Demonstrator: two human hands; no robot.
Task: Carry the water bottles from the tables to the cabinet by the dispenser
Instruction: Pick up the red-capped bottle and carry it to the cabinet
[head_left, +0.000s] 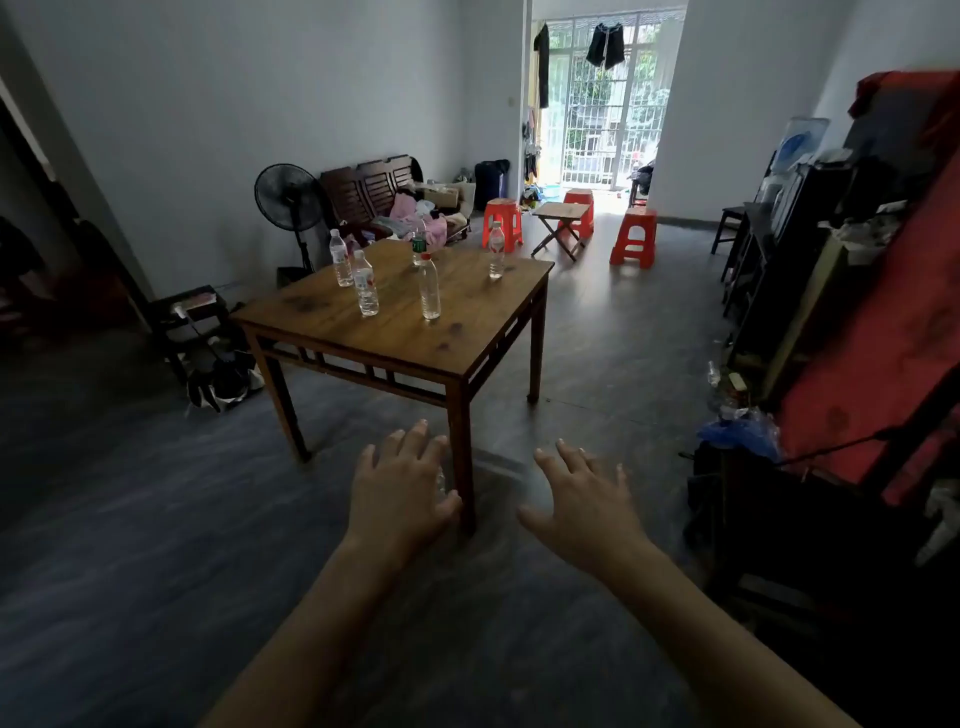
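Several clear plastic water bottles stand upright on a square wooden table (332, 332) ahead of me. One bottle (340, 259) is at the far left, a second (365, 283) just in front of it, a red-capped one (429, 287) near the middle, a green-labelled one (418, 244) behind it, and another (496, 250) at the far right corner. My left hand (397, 486) and my right hand (584, 501) reach forward with spread fingers, empty, well short of the table. A water dispenser (797, 143) stands at the right wall beside a dark cabinet (779, 270).
A standing fan (288, 200) and a wooden bench (384, 192) with clothes are behind the table. Red plastic stools (634, 236) and a small folding table (563, 218) stand near the balcony door. Bags and a blue bundle (737, 431) line the right wall; a dark stool (187, 317) sits at left.
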